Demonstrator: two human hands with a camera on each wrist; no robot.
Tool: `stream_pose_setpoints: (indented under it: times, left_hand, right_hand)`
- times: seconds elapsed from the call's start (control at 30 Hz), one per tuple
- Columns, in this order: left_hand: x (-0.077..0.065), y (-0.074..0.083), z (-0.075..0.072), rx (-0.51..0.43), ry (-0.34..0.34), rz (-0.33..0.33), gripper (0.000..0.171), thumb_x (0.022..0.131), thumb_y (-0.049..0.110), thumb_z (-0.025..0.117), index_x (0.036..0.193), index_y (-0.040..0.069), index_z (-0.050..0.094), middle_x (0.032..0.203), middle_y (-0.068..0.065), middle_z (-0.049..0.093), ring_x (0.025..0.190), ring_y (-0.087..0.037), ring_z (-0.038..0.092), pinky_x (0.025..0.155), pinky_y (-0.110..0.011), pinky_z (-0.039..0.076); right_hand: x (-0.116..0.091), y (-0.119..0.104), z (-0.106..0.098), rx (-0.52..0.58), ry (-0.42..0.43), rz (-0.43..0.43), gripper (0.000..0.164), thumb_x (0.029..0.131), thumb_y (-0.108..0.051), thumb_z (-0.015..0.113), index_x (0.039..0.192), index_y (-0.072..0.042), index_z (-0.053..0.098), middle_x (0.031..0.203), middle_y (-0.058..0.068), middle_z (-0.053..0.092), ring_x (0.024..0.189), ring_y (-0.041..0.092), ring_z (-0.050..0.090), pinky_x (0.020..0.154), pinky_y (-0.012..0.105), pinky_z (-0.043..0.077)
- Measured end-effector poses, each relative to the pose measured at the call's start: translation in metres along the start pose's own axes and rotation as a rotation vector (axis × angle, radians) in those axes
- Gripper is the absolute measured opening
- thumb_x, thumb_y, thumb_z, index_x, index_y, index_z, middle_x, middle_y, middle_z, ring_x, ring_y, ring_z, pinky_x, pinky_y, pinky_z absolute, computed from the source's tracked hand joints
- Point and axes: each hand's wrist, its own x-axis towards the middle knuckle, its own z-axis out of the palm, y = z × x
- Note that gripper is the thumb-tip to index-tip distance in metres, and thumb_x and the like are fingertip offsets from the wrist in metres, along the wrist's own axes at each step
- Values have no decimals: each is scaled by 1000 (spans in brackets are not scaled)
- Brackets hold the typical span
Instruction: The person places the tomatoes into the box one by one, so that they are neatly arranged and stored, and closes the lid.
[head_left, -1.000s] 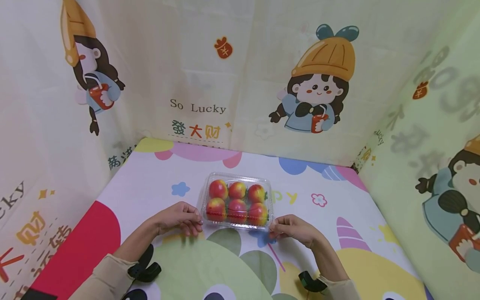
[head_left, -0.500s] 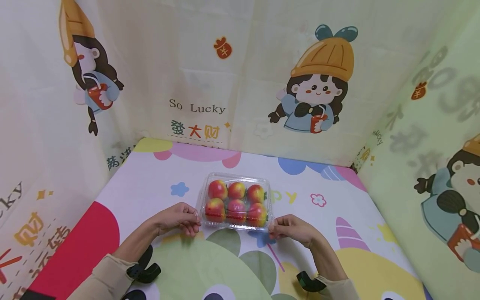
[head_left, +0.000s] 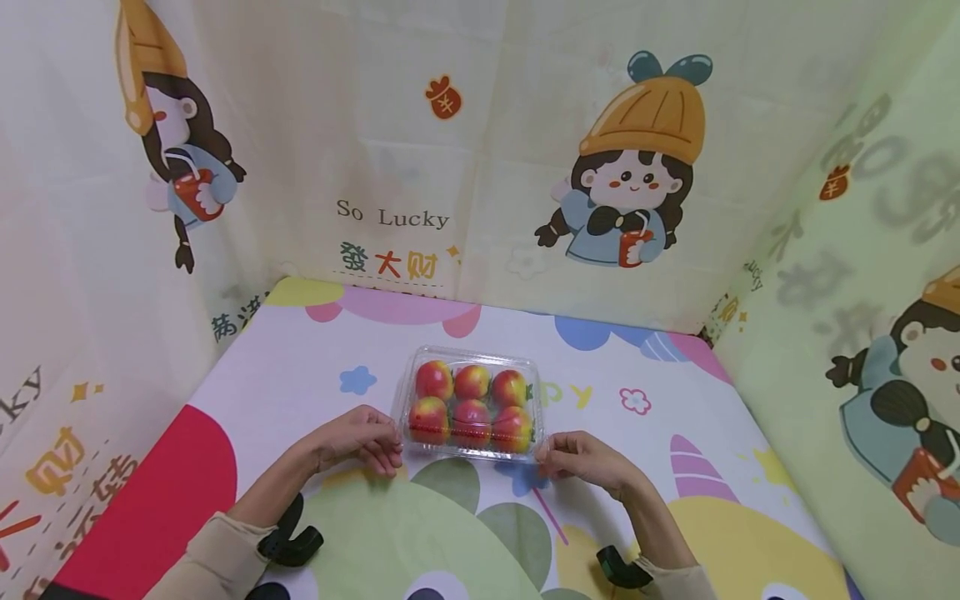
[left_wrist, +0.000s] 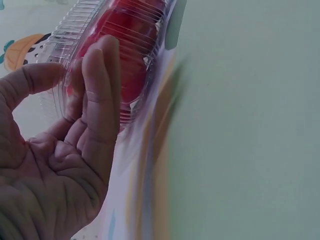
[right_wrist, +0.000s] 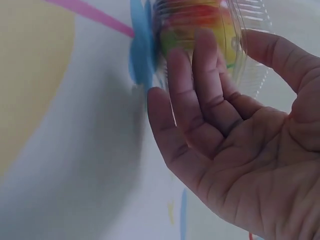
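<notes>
A clear plastic clamshell box [head_left: 480,357] with its lid down lies on the tabletop in the head view. Several red-and-yellow round fruits [head_left: 472,422] sit inside in two rows, some with small green leaves. At the box's near left corner, my left hand [head_left: 358,439] pinches the rim between thumb and index finger. My right hand [head_left: 588,460] pinches the near right corner in the same way. Ribbed plastic walls [left_wrist: 65,32] show beyond the left fingers in the left wrist view. In the right wrist view, the remaining right fingers extend beside the box wall [right_wrist: 235,10].
The box rests on a table with a printed cartoon cover [head_left: 300,350]. Printed cloth walls [head_left: 495,167] enclose the left, back and right sides. A black band with a device [head_left: 288,542] sits on each wrist.
</notes>
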Motion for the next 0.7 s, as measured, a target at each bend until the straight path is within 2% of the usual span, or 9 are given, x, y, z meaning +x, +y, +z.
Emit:
stream_pose_setpoints:
  times: [0.13, 0.27, 0.43, 0.6, 0.7]
  left_hand:
    - [-2, 3, 0, 50, 39, -4, 29, 97, 14, 57, 90, -12, 69, 82, -19, 74, 71, -24, 75, 70, -37, 65]
    - [-2, 8, -3, 96, 105, -4, 32, 99, 18, 56, 94, -11, 68, 87, -24, 75, 78, -30, 75, 74, -40, 65]
    - [0, 12, -6, 161, 191, -28, 32, 102, 21, 54, 100, -8, 68, 90, -19, 75, 85, -30, 75, 80, -38, 64]
    - [2, 16, -8, 254, 304, -68, 33, 102, 23, 54, 105, -6, 69, 94, -11, 74, 88, -25, 73, 86, -37, 62]
    - [3, 16, -10, 305, 344, -46, 36, 102, 23, 52, 111, -8, 68, 100, -14, 74, 92, -26, 73, 89, -39, 61]
  right_hand:
    - [-3, -2, -1, -44, 48, -15, 28, 102, -20, 62, 112, 6, 64, 100, 6, 72, 97, 17, 67, 88, 33, 57]
    - [-3, -5, -2, -135, 125, -45, 33, 101, -24, 65, 119, 3, 63, 98, 8, 70, 94, 18, 65, 84, 29, 55]
    - [-3, -7, -2, -260, 234, -109, 38, 100, -22, 67, 128, 2, 62, 110, 10, 70, 104, 23, 64, 85, 28, 54]
    - [1, -7, -2, -350, 369, -173, 40, 100, -22, 66, 132, 2, 60, 120, 13, 69, 113, 30, 65, 95, 38, 55]
    - [5, -7, -3, -355, 449, -189, 41, 102, -24, 65, 133, 2, 59, 123, 17, 68, 116, 31, 64, 98, 45, 55]
